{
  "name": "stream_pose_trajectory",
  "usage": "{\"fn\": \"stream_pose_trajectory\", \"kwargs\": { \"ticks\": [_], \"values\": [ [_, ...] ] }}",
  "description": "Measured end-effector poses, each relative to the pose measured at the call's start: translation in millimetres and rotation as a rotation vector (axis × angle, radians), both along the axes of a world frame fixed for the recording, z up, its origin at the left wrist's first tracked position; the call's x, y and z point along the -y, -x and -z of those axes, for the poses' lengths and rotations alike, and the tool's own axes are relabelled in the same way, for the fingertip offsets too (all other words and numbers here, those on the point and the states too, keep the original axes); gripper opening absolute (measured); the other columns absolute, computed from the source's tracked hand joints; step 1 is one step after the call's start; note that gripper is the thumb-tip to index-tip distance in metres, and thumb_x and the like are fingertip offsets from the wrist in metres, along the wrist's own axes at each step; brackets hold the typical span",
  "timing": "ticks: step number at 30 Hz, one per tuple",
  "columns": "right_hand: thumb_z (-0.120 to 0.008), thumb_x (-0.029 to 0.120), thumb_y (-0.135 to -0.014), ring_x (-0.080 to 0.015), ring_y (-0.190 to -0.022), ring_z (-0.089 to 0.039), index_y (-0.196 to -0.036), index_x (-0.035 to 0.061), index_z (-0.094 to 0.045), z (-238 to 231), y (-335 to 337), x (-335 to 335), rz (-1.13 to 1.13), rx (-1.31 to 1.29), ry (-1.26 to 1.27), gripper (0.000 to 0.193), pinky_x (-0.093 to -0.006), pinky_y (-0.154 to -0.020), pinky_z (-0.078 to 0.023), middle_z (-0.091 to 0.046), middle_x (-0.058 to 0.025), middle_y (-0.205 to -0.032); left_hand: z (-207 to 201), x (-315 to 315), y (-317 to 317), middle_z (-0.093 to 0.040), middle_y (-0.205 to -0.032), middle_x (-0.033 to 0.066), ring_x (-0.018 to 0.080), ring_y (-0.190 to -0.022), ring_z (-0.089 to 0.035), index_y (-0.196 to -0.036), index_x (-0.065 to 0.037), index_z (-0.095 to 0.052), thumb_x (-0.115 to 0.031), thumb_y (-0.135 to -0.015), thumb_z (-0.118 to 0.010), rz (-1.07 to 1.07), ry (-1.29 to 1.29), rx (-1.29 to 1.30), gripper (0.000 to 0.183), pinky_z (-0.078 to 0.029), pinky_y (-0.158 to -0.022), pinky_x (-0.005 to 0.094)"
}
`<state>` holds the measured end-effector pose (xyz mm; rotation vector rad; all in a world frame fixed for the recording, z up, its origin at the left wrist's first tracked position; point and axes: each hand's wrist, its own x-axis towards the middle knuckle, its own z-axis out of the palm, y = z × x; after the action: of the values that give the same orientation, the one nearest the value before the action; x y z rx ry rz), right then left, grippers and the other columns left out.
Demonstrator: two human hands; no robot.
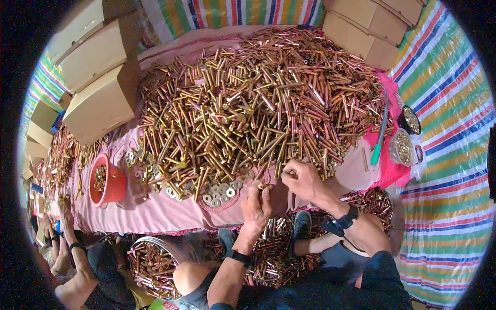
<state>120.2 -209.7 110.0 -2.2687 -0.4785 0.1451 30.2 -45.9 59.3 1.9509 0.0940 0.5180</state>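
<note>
My left hand (pixel 254 206) is raised at the near edge of the pink-covered table, its thumb and fingers closed on a brassy bolt (pixel 262 185), of which only a small part shows. Close to its right, my right hand (pixel 303 181) is curled with the fingertips pinched together; whatever lies between them is hidden. Beyond both hands spreads a large heap of long brass-coloured bolts (pixel 227 113). Flat silvery washers (pixel 217 196) lie in a cluster just left of my left hand.
An orange-red bucket (pixel 112 183) with small parts stands at left. Cardboard boxes (pixel 98 106) are stacked behind it. On the right are a green-handled tool (pixel 376 154) and a clear tub (pixel 401 147) of small parts. More bolts (pixel 271 258) lie below. A co-worker's arm (pixel 77 258) shows at lower left.
</note>
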Motion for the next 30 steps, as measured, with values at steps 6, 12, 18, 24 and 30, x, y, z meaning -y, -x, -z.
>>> {"fn": "stream_pose_trajectory", "kwargs": {
  "ticks": [6, 12, 18, 24, 30],
  "values": [
    [-0.060, 0.009, -0.094, -0.0132, -0.072, -0.068, -0.114, -0.0041, -0.064, -30.0, 11.7, -14.5, -0.061, -0.430, -0.468, 0.025, -0.0270, -0.064, -0.054, -0.069, -0.0091, -0.083, 16.2, -1.1, 1.1, -0.069, -0.098, 0.0196, 0.0329, -0.088, -0.069, -0.122, -0.003, -0.058, -0.005, -0.095, -0.063, 0.048, -0.025, 0.056, 0.027, -0.054, -0.073, 0.0400],
    [-0.062, 0.014, -0.098, -0.0110, -0.078, -0.067, -0.122, -0.0047, -0.063, -32.7, 19.7, -19.8, -0.138, -0.490, -0.501, 0.031, -0.0255, -0.071, -0.054, -0.070, -0.0073, -0.089, 17.5, -1.6, -0.8, -0.067, -0.097, 0.0221, 0.0403, -0.083, -0.067, -0.127, -0.004, -0.056, -0.004, -0.090, -0.062, 0.073, -0.054, 0.113, 0.037, -0.053, -0.067, 0.0462],
    [-0.064, 0.015, -0.098, -0.0088, -0.075, -0.065, -0.119, -0.0019, -0.068, -29.3, 20.5, -24.4, -0.183, -0.320, -0.456, 0.027, -0.0239, -0.069, -0.052, -0.069, -0.0048, -0.088, 16.8, -1.3, -0.6, -0.066, -0.101, 0.0217, 0.0418, -0.087, -0.067, -0.127, -0.003, -0.055, -0.004, -0.090, -0.062, 0.116, -0.013, 0.043, 0.038, -0.054, -0.070, 0.0468],
    [-0.065, 0.017, -0.099, -0.0075, -0.072, -0.062, -0.120, -0.0011, -0.068, -25.9, 25.2, -24.2, -0.101, -0.439, -0.537, 0.028, -0.0228, -0.067, -0.050, -0.068, -0.0013, -0.086, 12.5, 0.3, -1.8, -0.066, -0.099, 0.0212, 0.0435, -0.088, -0.066, -0.128, -0.004, -0.055, -0.004, -0.089, -0.062, 0.102, -0.014, 0.086, 0.039, -0.054, -0.071, 0.0475],
    [-0.064, 0.017, -0.099, -0.0081, -0.073, -0.061, -0.120, 0.0002, -0.068, -9.9, 26.9, -22.8, -0.117, -0.466, -0.550, 0.027, -0.0244, -0.064, -0.050, -0.066, -0.0005, -0.088, 12.2, -0.9, 0.5, -0.065, -0.102, 0.0212, 0.0441, -0.088, -0.065, -0.130, -0.006, -0.053, -0.006, -0.090, -0.062, 0.140, -0.007, 0.004, 0.041, -0.053, -0.070, 0.0491]
  ]
}}
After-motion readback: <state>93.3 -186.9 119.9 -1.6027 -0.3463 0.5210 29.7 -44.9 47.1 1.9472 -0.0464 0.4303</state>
